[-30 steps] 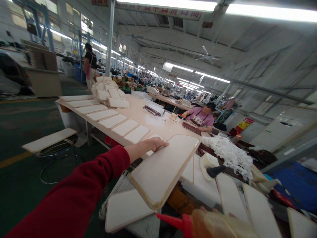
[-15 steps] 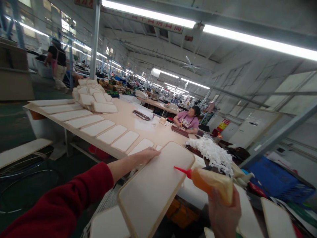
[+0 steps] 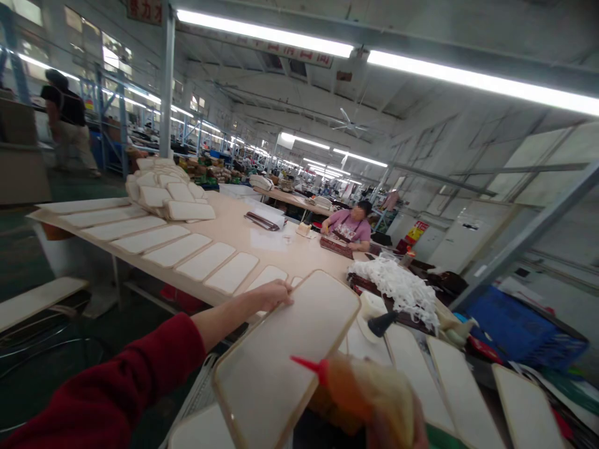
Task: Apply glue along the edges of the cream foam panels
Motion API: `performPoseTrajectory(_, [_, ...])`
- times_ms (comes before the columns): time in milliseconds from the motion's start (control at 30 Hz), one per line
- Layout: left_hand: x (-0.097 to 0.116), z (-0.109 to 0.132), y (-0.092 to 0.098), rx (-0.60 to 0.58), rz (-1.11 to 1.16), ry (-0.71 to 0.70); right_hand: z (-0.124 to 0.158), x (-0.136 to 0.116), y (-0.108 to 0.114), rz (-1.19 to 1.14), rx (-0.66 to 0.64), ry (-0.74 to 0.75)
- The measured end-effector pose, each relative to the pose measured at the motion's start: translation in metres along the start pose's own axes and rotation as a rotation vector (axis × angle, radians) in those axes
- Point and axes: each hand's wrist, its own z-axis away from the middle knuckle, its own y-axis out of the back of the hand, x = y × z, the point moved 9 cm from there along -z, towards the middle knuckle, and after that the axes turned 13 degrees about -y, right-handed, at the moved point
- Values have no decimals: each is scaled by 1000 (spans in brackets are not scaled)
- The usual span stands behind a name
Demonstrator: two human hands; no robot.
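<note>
A: Left hand [image 3: 271, 294], fingers pressed on the cream panel [image 3: 281, 355], holds its far edge, tilted over the table edge.

B: Right hand [image 3: 397, 430] clamps the glue bottle [image 3: 365, 393]; finger detail blurred. Risk: nozzle dripping onto the panel face.

Long beige worktop [image 3: 243, 234] w/ a row of flat cream rectangular panels [image 3: 178, 249] along its near edge; stack of cream padded pieces [image 3: 163, 190] at far end. Heap of white shredded strips [image 3: 397, 287] to the right, blue plastic crate [image 3: 510, 318] beyond. A person in a pink top [image 3: 349, 226] sits at the worktop; another in a black top [image 3: 65, 125] stands far left.
</note>
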Motion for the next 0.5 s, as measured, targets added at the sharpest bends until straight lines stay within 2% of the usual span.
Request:
performPoseTrajectory(100, [2, 5, -13, -51, 17, -6, -42, -34, 7, -35, 142, 14])
performPoseTrajectory(167, [3, 7, -20, -75, 47, -25, -55, -44, 3, -72, 153, 10])
performPoseTrajectory(233, [3, 7, -20, -66, 64, -35, -46, -37, -6, -96, 123, -9])
performPoseTrajectory(400, [4, 4, 1, 1, 55, -54, 22, 6, -34, -139, -42, -63])
performPoseTrajectory(433, [6, 4, 4, -1, 53, -69, 28, 9, -35, -148, -49, -70])
performPoseTrajectory(500, [9, 7, 5, -22, 48, -84, 19, 5, -30, -178, -22, -97])
